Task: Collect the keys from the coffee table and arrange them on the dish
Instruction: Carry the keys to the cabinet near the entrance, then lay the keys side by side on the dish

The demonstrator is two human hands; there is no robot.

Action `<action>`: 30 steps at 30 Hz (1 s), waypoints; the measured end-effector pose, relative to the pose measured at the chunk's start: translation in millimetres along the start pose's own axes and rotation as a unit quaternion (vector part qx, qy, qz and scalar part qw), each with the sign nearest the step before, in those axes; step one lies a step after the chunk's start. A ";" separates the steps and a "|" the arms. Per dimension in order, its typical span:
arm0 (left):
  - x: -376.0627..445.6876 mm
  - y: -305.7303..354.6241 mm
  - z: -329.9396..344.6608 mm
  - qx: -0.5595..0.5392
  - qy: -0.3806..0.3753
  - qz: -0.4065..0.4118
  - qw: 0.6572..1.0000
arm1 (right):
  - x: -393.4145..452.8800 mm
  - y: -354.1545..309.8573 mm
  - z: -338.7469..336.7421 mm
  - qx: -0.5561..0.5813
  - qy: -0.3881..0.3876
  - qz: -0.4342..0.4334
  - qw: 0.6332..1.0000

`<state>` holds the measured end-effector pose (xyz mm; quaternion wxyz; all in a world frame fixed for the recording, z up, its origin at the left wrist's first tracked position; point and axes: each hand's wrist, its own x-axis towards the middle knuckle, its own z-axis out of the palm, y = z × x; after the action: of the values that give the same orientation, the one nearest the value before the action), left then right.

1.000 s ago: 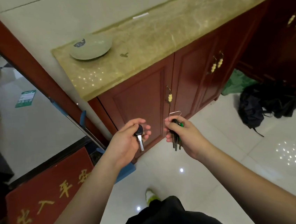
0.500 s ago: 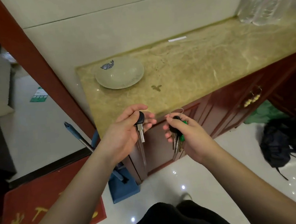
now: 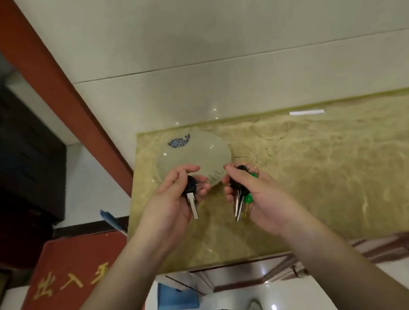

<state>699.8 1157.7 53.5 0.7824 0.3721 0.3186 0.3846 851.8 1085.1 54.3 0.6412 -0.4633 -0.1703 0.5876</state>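
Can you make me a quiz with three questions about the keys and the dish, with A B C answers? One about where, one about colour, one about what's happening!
1. Where is the dish?
A. On the stone counter
B. On the floor
C. On the red mat

2. What colour is the picture on the dish's rim?
A. Red
B. Blue
C. Yellow

3. What is the left hand doing?
A. Resting flat
B. Holding a cup
C. Pinching a single key

Answers: 1 A, the dish sits on the counter's left end. 2 B, a blue fish shape. 3 C, its blade hangs down; the right hand holds a key bunch.
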 end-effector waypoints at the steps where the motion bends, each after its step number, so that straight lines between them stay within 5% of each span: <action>1: 4.3 1.2 2.6 -0.015 0.023 0.001 1.000 | 6.7 -4.6 0.2 0.008 -0.011 0.024 1.000; 7: 26.6 17.0 3.2 -0.033 0.071 -0.006 0.997 | 43.1 -17.2 6.8 0.103 -0.041 0.129 0.985; 14: 54.8 27.5 -9.0 0.190 0.079 -0.019 0.978 | 65.9 -16.2 16.2 0.108 -0.033 0.122 0.986; 19: 71.6 39.8 -18.1 0.428 0.083 0.023 0.900 | 71.7 -13.6 26.4 0.093 -0.016 0.117 0.989; 25: 89.7 44.8 -20.7 0.532 0.084 0.031 0.842 | 74.8 -13.2 33.3 0.092 -0.009 0.099 0.991; 30: 102.7 45.5 -27.7 0.647 0.099 0.060 0.754 | 79.9 -12.0 34.8 0.072 0.003 0.092 0.993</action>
<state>712.9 1272.7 54.9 0.2942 0.7677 0.5441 0.1675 852.5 1173.1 55.6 0.6166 -0.4315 -0.0826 0.6533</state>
